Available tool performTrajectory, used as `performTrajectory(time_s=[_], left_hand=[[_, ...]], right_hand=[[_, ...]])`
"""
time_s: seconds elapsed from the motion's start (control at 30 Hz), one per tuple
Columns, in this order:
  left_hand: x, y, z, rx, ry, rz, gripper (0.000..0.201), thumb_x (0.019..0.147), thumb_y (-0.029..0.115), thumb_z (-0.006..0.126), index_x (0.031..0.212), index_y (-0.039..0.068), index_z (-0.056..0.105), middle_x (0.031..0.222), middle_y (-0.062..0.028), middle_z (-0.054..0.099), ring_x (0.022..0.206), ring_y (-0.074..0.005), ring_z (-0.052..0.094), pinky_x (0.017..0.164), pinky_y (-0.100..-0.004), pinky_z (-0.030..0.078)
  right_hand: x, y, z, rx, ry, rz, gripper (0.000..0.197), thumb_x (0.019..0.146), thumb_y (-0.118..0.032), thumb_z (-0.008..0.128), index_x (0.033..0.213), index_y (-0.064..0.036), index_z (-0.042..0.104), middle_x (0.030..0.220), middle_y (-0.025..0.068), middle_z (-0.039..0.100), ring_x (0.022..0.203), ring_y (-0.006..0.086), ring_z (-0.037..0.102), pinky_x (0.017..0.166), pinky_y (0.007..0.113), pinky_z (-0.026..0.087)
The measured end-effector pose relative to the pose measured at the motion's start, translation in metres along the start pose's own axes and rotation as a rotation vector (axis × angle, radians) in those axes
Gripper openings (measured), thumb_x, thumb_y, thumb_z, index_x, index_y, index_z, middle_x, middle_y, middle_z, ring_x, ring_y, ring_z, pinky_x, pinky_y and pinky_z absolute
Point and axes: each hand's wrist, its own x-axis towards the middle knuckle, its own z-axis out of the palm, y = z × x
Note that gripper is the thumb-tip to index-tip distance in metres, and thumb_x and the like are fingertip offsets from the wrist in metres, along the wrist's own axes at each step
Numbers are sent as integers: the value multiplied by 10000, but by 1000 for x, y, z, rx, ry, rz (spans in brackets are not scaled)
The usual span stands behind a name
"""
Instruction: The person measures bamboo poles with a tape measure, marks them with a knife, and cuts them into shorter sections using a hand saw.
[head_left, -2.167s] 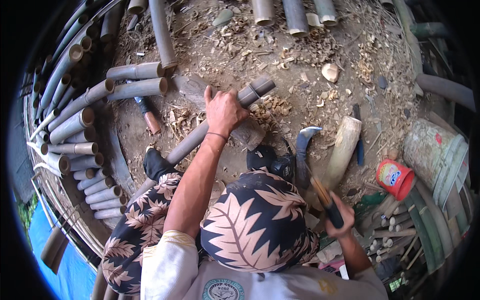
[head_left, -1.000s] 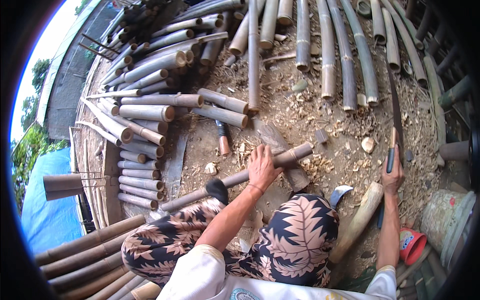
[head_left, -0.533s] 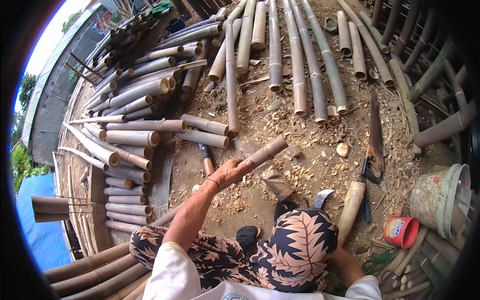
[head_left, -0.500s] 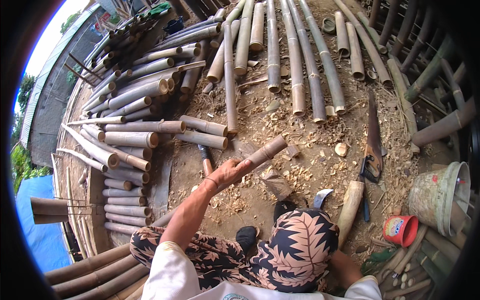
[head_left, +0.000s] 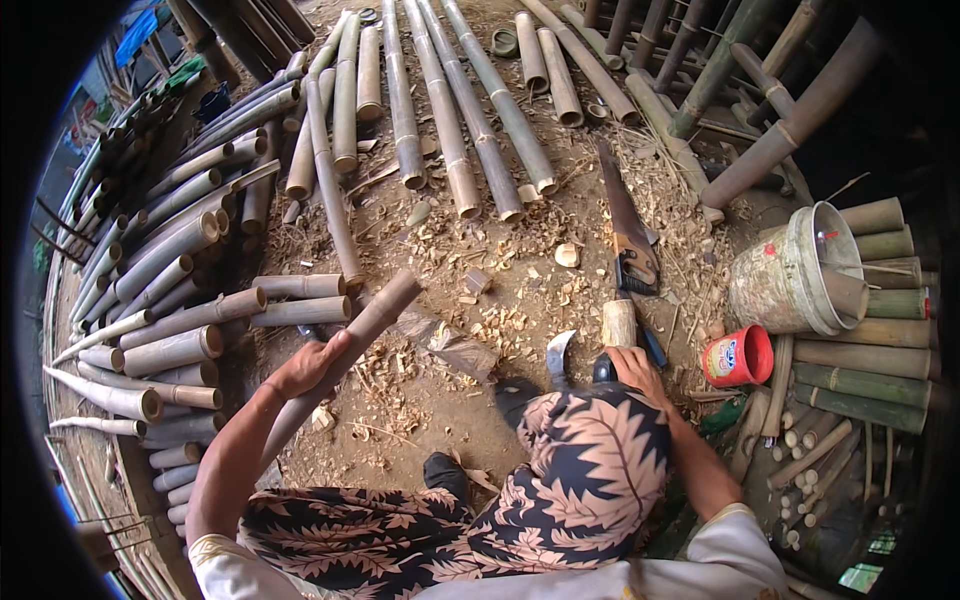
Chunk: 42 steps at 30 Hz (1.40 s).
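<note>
A bamboo pole [head_left: 378, 308] slants up from the lower left, and my left hand [head_left: 312, 365] is wrapped round it near its upper end. To the right, my right hand [head_left: 636, 370] is down with its fingers curled over a thick, pale wooden billet [head_left: 619, 322], whose lower part is hidden. A black object [head_left: 604, 367] shows beside those fingers; I cannot tell what it is. Just left of it lies a curved metal blade [head_left: 560, 356], its handle out of sight. A blue-handled tool [head_left: 653, 346] is close to the billet's right side. My knees are under black-and-tan leaf-patterned cloth [head_left: 590, 450].
A chopping block [head_left: 445, 342] lies among wood chips in front. A handsaw [head_left: 628, 225] is farther right. Red tub [head_left: 738, 357] and dirty white bucket [head_left: 785, 275] stand at right. Bamboo stacks [head_left: 170, 345] line the left; long poles [head_left: 445, 120] fill the far ground.
The view has swung right. My right hand, hidden earlier, now shows at the wooden billet. My left hand still holds the bamboo pole, which tilts more steeply in the picture.
</note>
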Motion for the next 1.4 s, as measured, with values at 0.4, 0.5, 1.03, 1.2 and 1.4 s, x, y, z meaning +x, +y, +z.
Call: performTrajectory(time_s=[0.4,0.5,1.03,1.2,1.4], left_hand=[[80,-97,55,207,-101,-24,853,947,730,385,1049,-56,700,851,-168,718,817,-241,690,803,-399,535],[100,-94,67,135,-121,-12,832,956,724,373,1015,-28,724,839,-168,713,840,-253,678,815,-408,516],[126,-181,44,-224,822,-367,379,820,338,691,875,-24,593,808,-173,678,654,-263,634,594,-407,512],[53,-59,25,-1243,417,-222,208,928,286,625,836,118,543,554,82,371,432,-66,372,395,-242,302],[-21,33,120,-1045,280,149,539,961,535,560,1164,37,531,698,-3,534,538,-106,552,459,-253,468]], right_hand=[[-20,137,7,-231,-188,814,880,630,-262,890,1330,-15,417,1344,226,484,1268,436,437,1054,507,396],[-6,110,17,-300,-32,506,715,780,-98,713,1406,22,389,1437,241,410,1347,436,355,1118,522,320],[139,-43,50,253,-617,118,524,807,-195,733,1258,-10,541,1151,246,619,1030,404,630,884,466,490],[225,-129,16,759,-541,51,455,928,-196,647,1305,29,527,1146,203,654,988,275,674,859,393,540],[248,-246,40,1721,-1278,334,473,979,-388,613,1185,33,552,994,167,692,880,233,691,784,336,571]])
